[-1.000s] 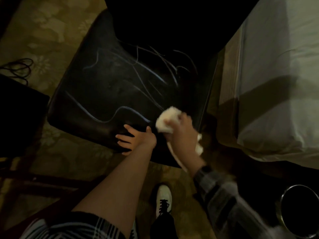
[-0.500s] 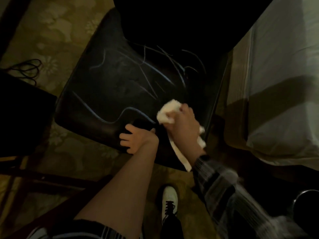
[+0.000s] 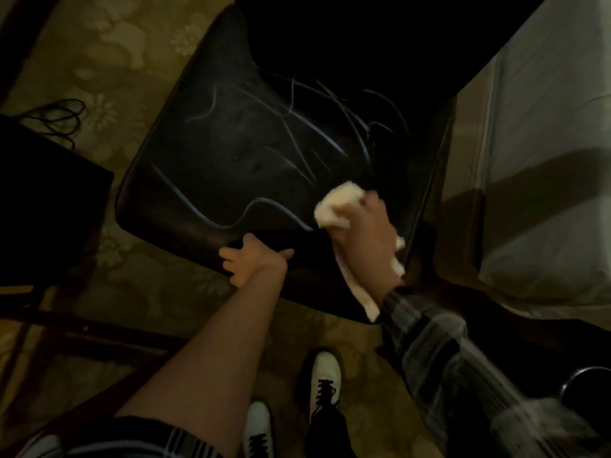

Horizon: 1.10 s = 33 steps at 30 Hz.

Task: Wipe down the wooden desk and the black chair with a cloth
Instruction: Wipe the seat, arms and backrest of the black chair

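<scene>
The black chair (image 3: 238, 160) fills the middle of the view, its glossy seat creased and catching thin streaks of light. My right hand (image 3: 363, 236) grips a bunched white cloth (image 3: 334, 206) and presses it on the seat's near right part; a loose end of the cloth hangs below my wrist over the seat's edge. My left hand (image 3: 254, 259) holds the seat's front edge, fingers curled over it. The wooden desk shows only as dark bars (image 3: 66, 328) at the lower left.
A bed with pale sheets (image 3: 542, 160) stands close on the right of the chair. A dark box (image 3: 43, 196) and a coiled cable (image 3: 56, 120) lie at the left on patterned carpet. My white shoes (image 3: 325, 375) stand below the chair. A round metal bin (image 3: 585, 381) sits lower right.
My right hand has slid the cloth a little farther up and right across the seat. My left hand has kept its hold on the front edge.
</scene>
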Each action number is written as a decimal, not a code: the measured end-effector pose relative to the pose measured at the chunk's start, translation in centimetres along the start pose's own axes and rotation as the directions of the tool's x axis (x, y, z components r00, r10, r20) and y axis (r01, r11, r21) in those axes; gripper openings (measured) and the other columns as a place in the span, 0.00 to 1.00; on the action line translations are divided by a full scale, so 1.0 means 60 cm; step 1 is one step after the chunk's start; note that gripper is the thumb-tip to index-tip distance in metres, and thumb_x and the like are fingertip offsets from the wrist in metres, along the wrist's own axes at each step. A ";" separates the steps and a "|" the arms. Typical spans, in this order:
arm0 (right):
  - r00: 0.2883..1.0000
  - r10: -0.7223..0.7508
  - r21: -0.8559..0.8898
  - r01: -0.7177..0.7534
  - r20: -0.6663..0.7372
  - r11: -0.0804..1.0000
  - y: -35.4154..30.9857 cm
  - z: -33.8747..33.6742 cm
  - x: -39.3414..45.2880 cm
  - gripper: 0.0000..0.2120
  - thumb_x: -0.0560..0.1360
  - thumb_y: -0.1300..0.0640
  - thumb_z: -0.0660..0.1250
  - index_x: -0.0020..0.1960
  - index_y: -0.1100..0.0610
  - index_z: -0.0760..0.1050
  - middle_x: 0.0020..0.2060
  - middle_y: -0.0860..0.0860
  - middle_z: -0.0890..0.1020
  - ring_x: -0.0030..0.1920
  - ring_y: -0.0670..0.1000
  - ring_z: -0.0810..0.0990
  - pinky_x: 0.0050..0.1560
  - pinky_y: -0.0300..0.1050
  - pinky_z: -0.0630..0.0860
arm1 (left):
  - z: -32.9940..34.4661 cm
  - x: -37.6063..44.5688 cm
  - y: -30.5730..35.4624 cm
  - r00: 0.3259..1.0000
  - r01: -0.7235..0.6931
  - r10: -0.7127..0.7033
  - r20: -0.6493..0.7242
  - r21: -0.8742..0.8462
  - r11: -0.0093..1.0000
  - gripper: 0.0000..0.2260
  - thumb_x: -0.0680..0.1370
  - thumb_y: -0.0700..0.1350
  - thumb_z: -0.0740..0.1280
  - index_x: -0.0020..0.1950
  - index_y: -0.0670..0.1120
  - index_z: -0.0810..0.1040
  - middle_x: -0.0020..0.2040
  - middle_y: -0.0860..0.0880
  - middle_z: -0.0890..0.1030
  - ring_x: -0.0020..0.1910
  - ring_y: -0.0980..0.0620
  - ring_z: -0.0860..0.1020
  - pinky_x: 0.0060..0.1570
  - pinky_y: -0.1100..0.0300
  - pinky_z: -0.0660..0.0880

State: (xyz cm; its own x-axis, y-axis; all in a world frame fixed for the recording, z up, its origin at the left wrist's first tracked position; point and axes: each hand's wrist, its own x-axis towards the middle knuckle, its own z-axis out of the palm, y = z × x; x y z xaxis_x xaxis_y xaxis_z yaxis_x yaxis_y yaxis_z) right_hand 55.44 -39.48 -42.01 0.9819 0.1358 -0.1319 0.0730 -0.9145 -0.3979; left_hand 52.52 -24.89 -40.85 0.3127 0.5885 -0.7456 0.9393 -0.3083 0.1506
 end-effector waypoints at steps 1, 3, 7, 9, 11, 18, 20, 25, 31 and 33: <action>0.999 -0.048 0.008 0.048 0.026 0.999 0.009 0.001 -0.049 0.18 0.70 0.52 0.73 0.59 0.51 0.78 0.60 0.57 0.71 0.60 0.59 0.71 0.51 0.52 0.74 | -0.002 -0.002 0.000 1.000 0.001 0.000 0.008 -0.013 1.000 0.30 0.69 0.53 0.75 0.67 0.48 0.66 0.67 0.41 0.59 0.64 0.40 0.64 0.62 0.44 0.66; 0.963 -0.213 -0.009 0.218 0.162 0.976 0.028 -0.015 -0.120 0.19 0.68 0.52 0.74 0.58 0.51 0.79 0.58 0.58 0.72 0.58 0.59 0.73 0.47 0.51 0.74 | -0.009 0.001 0.003 0.999 0.009 -0.009 0.034 -0.003 1.000 0.32 0.69 0.53 0.75 0.68 0.48 0.66 0.68 0.40 0.58 0.65 0.39 0.63 0.63 0.45 0.65; 0.961 -0.224 -0.099 0.242 0.162 0.965 0.079 -0.058 -0.009 0.16 0.71 0.47 0.70 0.58 0.50 0.79 0.55 0.56 0.71 0.55 0.58 0.73 0.51 0.49 0.72 | -0.002 0.001 0.008 1.000 0.017 -0.017 0.023 -0.021 1.000 0.31 0.69 0.52 0.75 0.68 0.48 0.66 0.68 0.41 0.58 0.64 0.40 0.64 0.62 0.46 0.66; 0.999 0.033 -0.100 -0.035 -0.019 0.994 0.089 -0.068 0.075 0.16 0.74 0.47 0.68 0.59 0.52 0.78 0.57 0.58 0.70 0.56 0.60 0.73 0.55 0.52 0.71 | 0.008 0.003 0.006 1.000 0.009 -0.008 0.009 -0.030 1.000 0.30 0.70 0.52 0.74 0.68 0.48 0.66 0.67 0.41 0.58 0.63 0.40 0.64 0.62 0.45 0.66; 0.976 0.183 -0.040 -0.189 -0.116 0.981 0.085 -0.058 0.091 0.17 0.74 0.49 0.69 0.60 0.55 0.77 0.59 0.58 0.70 0.58 0.61 0.73 0.57 0.54 0.72 | 0.012 0.006 0.004 1.000 0.006 -0.006 0.005 -0.021 1.000 0.30 0.70 0.52 0.74 0.67 0.48 0.66 0.67 0.41 0.58 0.63 0.40 0.64 0.62 0.45 0.66; 0.998 0.006 0.062 -0.010 0.057 0.998 0.050 0.009 -0.176 0.17 0.67 0.51 0.75 0.55 0.52 0.79 0.55 0.59 0.72 0.52 0.60 0.76 0.43 0.46 0.74 | -0.003 -0.001 0.007 0.999 0.034 -0.034 0.021 0.008 0.999 0.32 0.69 0.52 0.74 0.69 0.48 0.65 0.68 0.40 0.57 0.63 0.39 0.65 0.61 0.45 0.66; 0.977 -0.039 0.058 0.028 0.208 0.998 0.043 -0.004 -0.193 0.17 0.68 0.48 0.74 0.56 0.49 0.80 0.56 0.56 0.71 0.54 0.57 0.75 0.45 0.46 0.74 | -0.008 -0.001 0.009 0.999 0.035 -0.035 0.014 0.007 0.999 0.32 0.69 0.52 0.75 0.69 0.47 0.64 0.69 0.40 0.57 0.64 0.39 0.64 0.61 0.45 0.66; 0.998 -0.037 0.040 0.035 0.050 0.999 0.063 -0.070 -0.061 0.16 0.72 0.47 0.70 0.59 0.50 0.78 0.57 0.53 0.69 0.55 0.53 0.72 0.49 0.41 0.68 | -0.001 -0.006 0.001 1.000 0.010 -0.012 -0.019 -0.064 0.998 0.29 0.73 0.49 0.71 0.70 0.49 0.61 0.68 0.39 0.58 0.63 0.38 0.65 0.58 0.44 0.69; 0.992 0.112 0.030 -0.114 0.054 0.993 0.071 -0.045 0.021 0.18 0.71 0.49 0.72 0.60 0.51 0.78 0.60 0.55 0.67 0.60 0.57 0.71 0.54 0.49 0.73 | 0.069 -0.062 -0.001 0.981 0.180 -0.195 -0.016 -0.316 0.932 0.27 0.76 0.52 0.67 0.68 0.44 0.59 0.68 0.39 0.60 0.64 0.38 0.67 0.56 0.48 0.69; 0.994 0.092 0.050 -0.095 0.052 0.994 0.075 -0.036 -0.011 0.19 0.71 0.49 0.72 0.60 0.50 0.77 0.61 0.55 0.67 0.61 0.56 0.70 0.53 0.48 0.72 | 0.082 -0.074 0.018 0.954 0.297 -0.295 0.057 -0.322 0.899 0.39 0.69 0.59 0.73 0.69 0.43 0.57 0.68 0.40 0.59 0.65 0.39 0.65 0.57 0.48 0.68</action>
State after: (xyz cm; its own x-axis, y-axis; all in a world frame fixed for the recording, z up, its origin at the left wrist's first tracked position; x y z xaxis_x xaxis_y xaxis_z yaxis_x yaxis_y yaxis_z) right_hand 55.50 -44.50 -41.72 0.9740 0.0706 -0.2154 -0.0292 -0.9032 -0.4283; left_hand 51.47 -31.52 -40.57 0.0136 0.6096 -0.7926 0.9826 0.1385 0.1234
